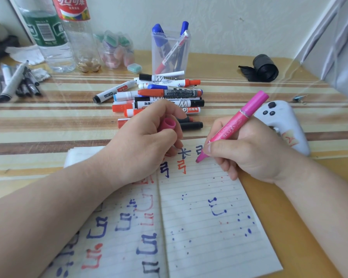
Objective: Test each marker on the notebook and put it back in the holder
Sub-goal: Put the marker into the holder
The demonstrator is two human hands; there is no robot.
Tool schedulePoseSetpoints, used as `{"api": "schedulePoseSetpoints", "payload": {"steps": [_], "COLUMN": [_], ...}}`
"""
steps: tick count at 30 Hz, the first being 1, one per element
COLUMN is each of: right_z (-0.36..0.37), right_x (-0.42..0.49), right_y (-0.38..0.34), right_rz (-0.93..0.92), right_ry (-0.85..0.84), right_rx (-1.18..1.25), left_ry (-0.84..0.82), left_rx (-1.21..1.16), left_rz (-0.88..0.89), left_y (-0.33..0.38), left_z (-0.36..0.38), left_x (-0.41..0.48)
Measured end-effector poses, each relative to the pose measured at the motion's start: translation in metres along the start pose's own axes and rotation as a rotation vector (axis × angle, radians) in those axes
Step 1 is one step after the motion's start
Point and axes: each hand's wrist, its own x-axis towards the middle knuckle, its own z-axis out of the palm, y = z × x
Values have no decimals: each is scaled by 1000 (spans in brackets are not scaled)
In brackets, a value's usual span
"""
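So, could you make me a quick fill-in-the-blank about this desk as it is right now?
1. The right hand presses the tip of a ____ marker to the notebook.
2. The left hand holds that marker's ____.
3. The two caps sticking out of the holder are ____.
4. The white controller lies to the ____ of the notebook.

Missing words: pink; cap; blue; right.

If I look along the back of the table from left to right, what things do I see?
Green-label water bottle → red-label cola bottle → clear jar of pastel pieces → clear marker holder → black roll.
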Motion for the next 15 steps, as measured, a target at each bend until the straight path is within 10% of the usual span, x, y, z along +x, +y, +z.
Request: {"api": "schedulePoseSetpoints", "payload": {"steps": [15], "right_z": [2], "right_x": [0], "right_y": [-2], "right_rz": [-26], "right_ry": [3], "right_rx": [-97], "left_ry": [1], "left_rx": [7], "left_rz": [-13], "left_y": [2], "left_z": [0], "left_x": [0]}}
